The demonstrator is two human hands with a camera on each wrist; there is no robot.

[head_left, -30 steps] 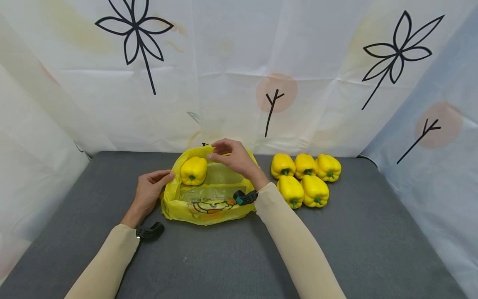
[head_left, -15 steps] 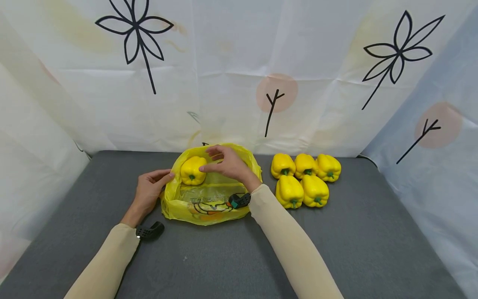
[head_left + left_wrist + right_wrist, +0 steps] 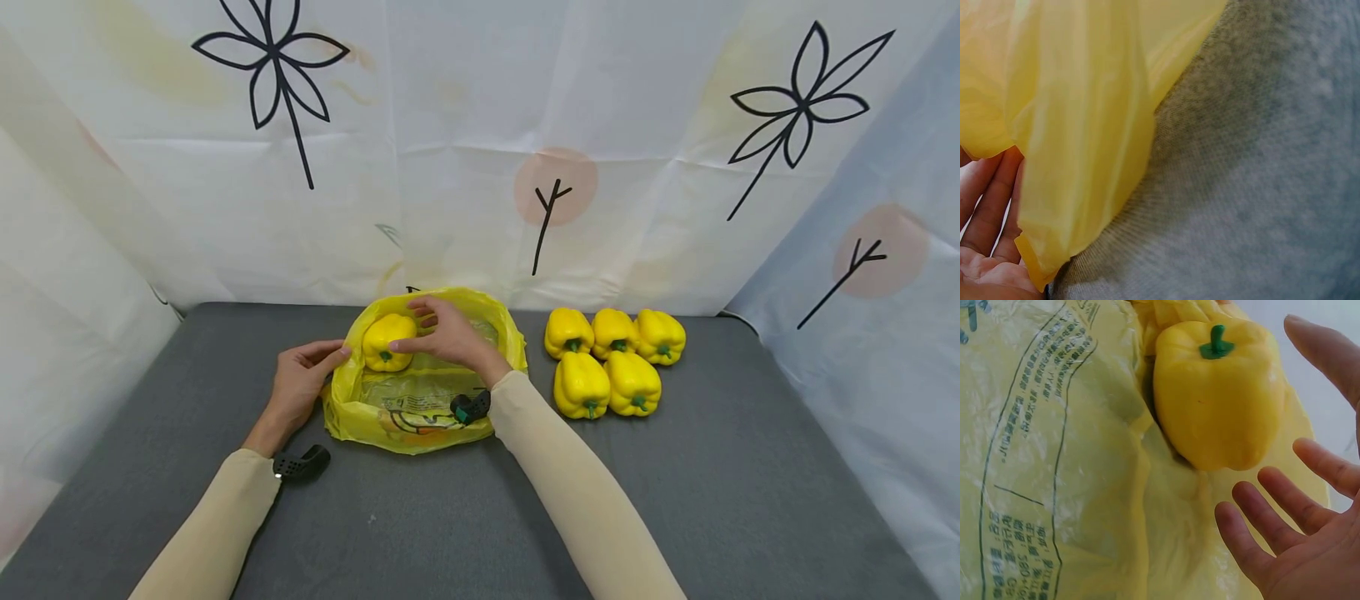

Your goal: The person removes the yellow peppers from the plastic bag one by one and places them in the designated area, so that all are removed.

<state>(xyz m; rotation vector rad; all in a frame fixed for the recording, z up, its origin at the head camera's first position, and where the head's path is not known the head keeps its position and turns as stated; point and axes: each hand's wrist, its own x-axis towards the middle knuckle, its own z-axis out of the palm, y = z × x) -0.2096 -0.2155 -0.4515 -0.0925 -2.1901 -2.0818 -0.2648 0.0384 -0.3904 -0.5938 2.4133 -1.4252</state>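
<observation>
A yellow plastic bag [image 3: 352, 417] lies on the table with its mouth spread wide. Inside it, at the left, sits a yellow bell pepper [image 3: 387, 340] with a green stem, also large in the right wrist view as a pepper [image 3: 1219, 400]. My left hand [image 3: 298, 379] pinches the bag's left rim; in the left wrist view, yellow plastic [image 3: 1085, 125] partly covers its fingers [image 3: 991, 206]. Over the bag's mouth, my right hand [image 3: 453, 337] is beside the pepper. Its fingers [image 3: 1272, 515] are spread and apart from the pepper in the right wrist view.
Several more yellow bell peppers [image 3: 582, 385] stand close together in two rows, right of the bag. The grey table [image 3: 420, 533] meets a patterned white cloth [image 3: 465, 192] at the back. Cloth also hangs at both sides.
My right hand has moved left and slightly down, from over the bag's far side to beside the pepper. The left hand keeps its place on the rim.
</observation>
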